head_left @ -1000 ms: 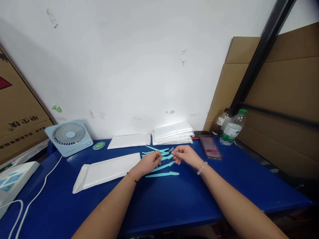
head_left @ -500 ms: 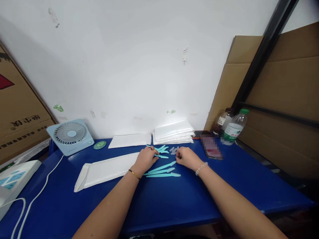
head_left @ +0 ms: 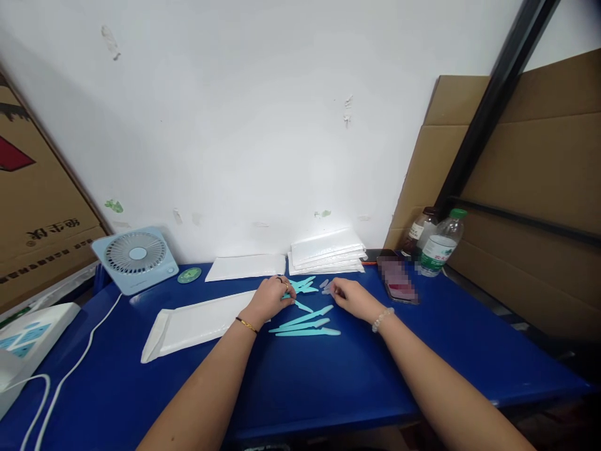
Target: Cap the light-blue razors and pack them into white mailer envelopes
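The white wall (head_left: 235,125) closes off the far edge of my blue table (head_left: 357,388); its surface stretches broadly from the tools to the front edge — moving room. Two flat white mailers (head_left: 201,321) lie leftward, one stack (head_left: 326,244) behind, plus one fan (head_left: 136,254), two bottles (head_left: 440,252). My left hand (head_left: 268,299) pinches one turquoise tool (head_left: 303,306); three more lie nearer me, an overlapping uncountable heap beyond. My right hand (head_left: 354,299) bunches its fingertips at small lilac pieces (head_left: 324,284) — gripping one, I can't tell.
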`<state>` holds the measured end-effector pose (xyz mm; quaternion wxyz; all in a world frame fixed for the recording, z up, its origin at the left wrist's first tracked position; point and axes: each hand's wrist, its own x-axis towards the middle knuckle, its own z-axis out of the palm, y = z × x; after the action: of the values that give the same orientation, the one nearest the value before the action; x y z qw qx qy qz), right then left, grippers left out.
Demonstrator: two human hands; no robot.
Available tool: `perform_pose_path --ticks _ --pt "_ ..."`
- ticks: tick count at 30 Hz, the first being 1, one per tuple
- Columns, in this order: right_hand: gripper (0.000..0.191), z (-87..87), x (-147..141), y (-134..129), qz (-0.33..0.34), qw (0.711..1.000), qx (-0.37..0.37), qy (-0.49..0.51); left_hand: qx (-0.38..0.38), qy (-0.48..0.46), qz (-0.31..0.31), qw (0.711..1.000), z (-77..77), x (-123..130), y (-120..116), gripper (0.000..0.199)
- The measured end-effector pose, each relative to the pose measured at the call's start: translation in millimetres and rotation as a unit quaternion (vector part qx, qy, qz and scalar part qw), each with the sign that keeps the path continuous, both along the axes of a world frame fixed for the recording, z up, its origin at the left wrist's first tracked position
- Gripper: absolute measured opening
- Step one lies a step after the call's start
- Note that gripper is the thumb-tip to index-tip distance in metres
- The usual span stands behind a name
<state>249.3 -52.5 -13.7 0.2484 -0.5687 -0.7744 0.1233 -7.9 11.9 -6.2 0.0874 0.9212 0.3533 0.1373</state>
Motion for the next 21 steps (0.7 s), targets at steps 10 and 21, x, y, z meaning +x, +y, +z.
perform_pose_path --ticks 10,21 --pt "0.026 1.7 2.2 0.7 -0.010 0.976 -0.054 0.212 0.060 -0.063 0.021 0.996 -5.3 14.8 -2.5 0.020" --pt "0.031 -1.3 0.2 3.0 0.006 0.960 -0.070 0.269 0.036 -0.135 0.031 0.990 -8.0 16.1 1.8 0.018"
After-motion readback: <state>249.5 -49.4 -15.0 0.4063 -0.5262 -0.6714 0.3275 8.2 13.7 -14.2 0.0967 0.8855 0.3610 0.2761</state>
